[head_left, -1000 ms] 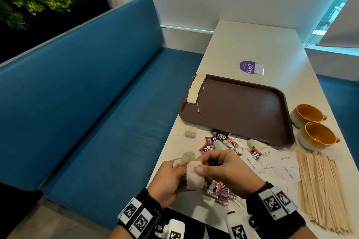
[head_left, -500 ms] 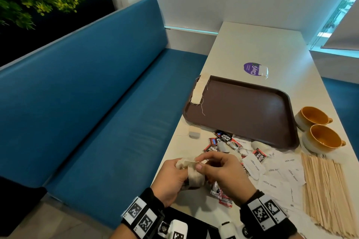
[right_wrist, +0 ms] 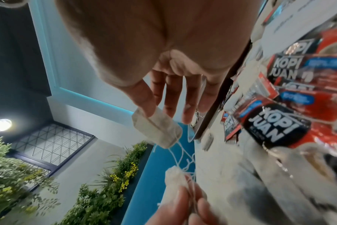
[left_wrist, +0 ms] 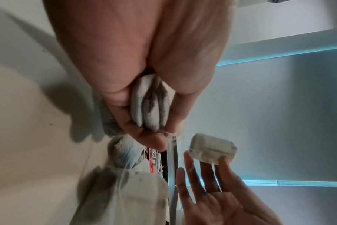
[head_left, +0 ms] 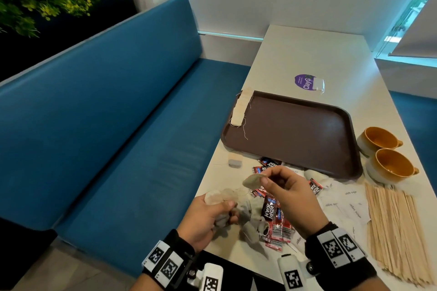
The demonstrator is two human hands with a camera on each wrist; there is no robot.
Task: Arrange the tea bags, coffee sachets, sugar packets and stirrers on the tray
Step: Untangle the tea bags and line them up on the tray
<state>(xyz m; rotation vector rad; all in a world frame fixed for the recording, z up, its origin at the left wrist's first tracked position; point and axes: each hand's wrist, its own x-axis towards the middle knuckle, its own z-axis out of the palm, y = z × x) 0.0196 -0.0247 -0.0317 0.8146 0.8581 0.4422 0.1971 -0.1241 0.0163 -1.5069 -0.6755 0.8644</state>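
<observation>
My left hand (head_left: 214, 214) grips a bunch of grey tea bags (left_wrist: 150, 105) at the table's near left edge. My right hand (head_left: 281, 186) pinches one tea bag (head_left: 253, 180) between thumb and forefinger, lifted above the pile; its threads (right_wrist: 181, 153) trail back to the left hand's bunch (right_wrist: 176, 178). The brown tray (head_left: 295, 130) lies beyond, with a row of tea bags (head_left: 241, 108) along its left rim. Red-and-black coffee sachets (head_left: 272, 217), white sugar packets (head_left: 343, 205) and wooden stirrers (head_left: 397, 231) lie on the table near the hands.
Two orange-lined cups (head_left: 387, 156) stand right of the tray. A lone tea bag (head_left: 234, 160) lies by the table's left edge. A purple sticker (head_left: 306, 82) sits beyond the tray. The blue bench (head_left: 106, 137) runs along the left of the white table (head_left: 314, 54).
My right hand has pulled one tea bag up and away from the bunch in my left hand; before, both hands were together on the bunch.
</observation>
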